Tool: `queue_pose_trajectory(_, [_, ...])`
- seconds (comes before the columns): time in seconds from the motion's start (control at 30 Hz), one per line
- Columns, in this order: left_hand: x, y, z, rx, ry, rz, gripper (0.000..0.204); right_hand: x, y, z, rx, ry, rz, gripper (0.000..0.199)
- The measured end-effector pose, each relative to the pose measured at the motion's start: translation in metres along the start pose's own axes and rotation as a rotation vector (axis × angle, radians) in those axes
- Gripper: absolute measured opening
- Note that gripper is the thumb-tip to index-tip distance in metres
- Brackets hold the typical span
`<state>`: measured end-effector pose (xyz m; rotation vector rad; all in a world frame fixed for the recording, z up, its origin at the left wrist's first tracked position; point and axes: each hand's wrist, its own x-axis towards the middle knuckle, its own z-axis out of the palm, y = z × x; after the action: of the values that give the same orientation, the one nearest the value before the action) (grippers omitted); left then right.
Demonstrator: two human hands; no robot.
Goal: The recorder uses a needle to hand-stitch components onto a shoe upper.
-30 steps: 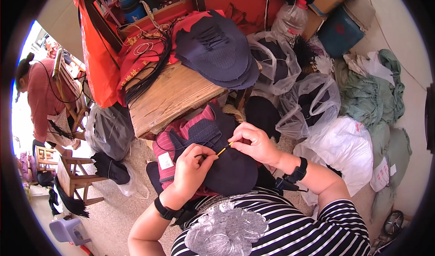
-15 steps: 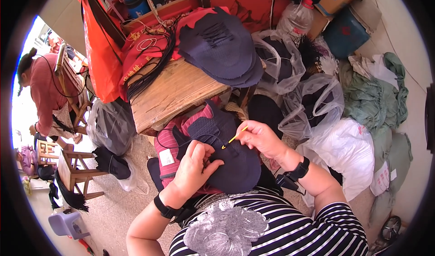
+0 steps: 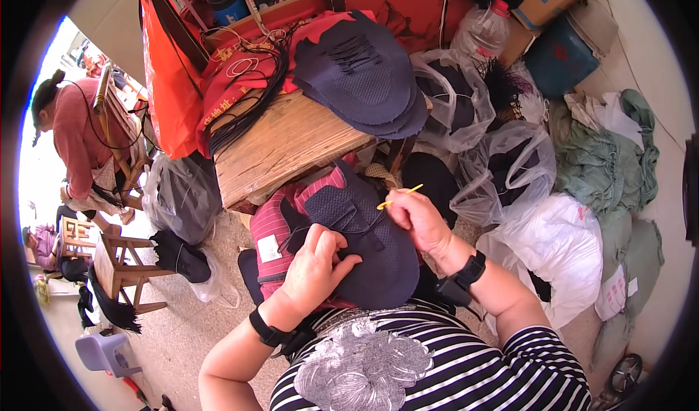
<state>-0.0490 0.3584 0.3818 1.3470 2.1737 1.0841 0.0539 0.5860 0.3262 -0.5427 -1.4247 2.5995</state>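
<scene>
A dark navy shoe upper of dimpled fabric lies on my lap over a red striped cloth. My left hand grips its left side, with thumb and fingers closed on it. A thin black lace crosses the upper's tongue area, just beyond my left fingers. My right hand is closed round a yellow crochet hook, held over the upper's far right edge. The hooked end points left, above the fabric. Whether lace also runs between my right fingers is hidden.
Beyond my lap, a wooden bench bears stacked navy uppers and a bundle of black laces. Plastic bags crowd the right side. At left are a wooden stool and a seated person.
My right hand has turned and lifted the crochet hook up and right, off the upper's middle. The lace loop at the left has drawn in. My left hand keeps its hold.
</scene>
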Motion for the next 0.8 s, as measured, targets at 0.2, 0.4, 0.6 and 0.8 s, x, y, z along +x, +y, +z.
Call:
queue_pose_trajectory(0.2, [-0.009, -0.002, -0.03, 0.092, -0.064, 0.355, 0.036, -0.005, -0.019, 0.011, -0.702, 0.104, -0.361, 0.031])
queue_pose_trajectory(0.4, [-0.037, 0.002, -0.038, 0.26, -0.194, 0.367, 0.054, -0.023, -0.026, 0.023, -0.014, -0.152, -0.084, 0.033])
queue_pose_trajectory(0.6, [-0.028, -0.005, -0.038, 0.322, -0.207, 0.375, 0.055, -0.009, -0.026, -0.032, 0.17, 0.039, -0.072, 0.026])
queue_pose_trajectory(0.8, [-0.014, -0.008, -0.045, 0.293, -0.211, 0.384, 0.051, 0.014, -0.08, -0.2, 0.597, 0.729, -0.449, 0.019])
